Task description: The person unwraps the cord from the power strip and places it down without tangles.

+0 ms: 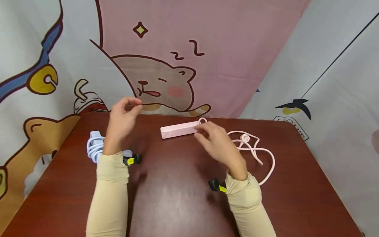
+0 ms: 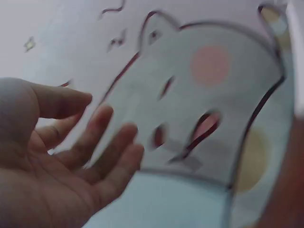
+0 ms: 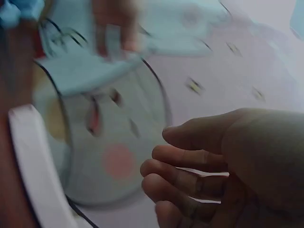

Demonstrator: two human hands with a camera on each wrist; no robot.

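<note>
A pink power strip (image 1: 179, 129) lies near the far edge of the table, its pink cord (image 1: 267, 151) looped to the right with a round plug (image 1: 244, 138). My right hand (image 1: 217, 141) is over the strip's right end, overlapping it in the head view. In the right wrist view the strip (image 3: 40, 166) stands apart from that hand (image 3: 209, 171), whose loosely bent fingers hold nothing. My left hand (image 1: 124, 120) is raised at the table's left, and its relaxed fingers (image 2: 121, 164) are bare in the left wrist view. Beyond its wrist sits a light blue bundle of coiled cord (image 1: 95, 148), partly covered by the forearm.
The brown table (image 1: 168, 197) meets a cartoon-printed cloth (image 1: 225, 59) behind its far edge. Black wrist cameras sit on both cuffs, the left one (image 1: 137, 158) and the right one (image 1: 214, 184). The pink cord passes behind the right forearm.
</note>
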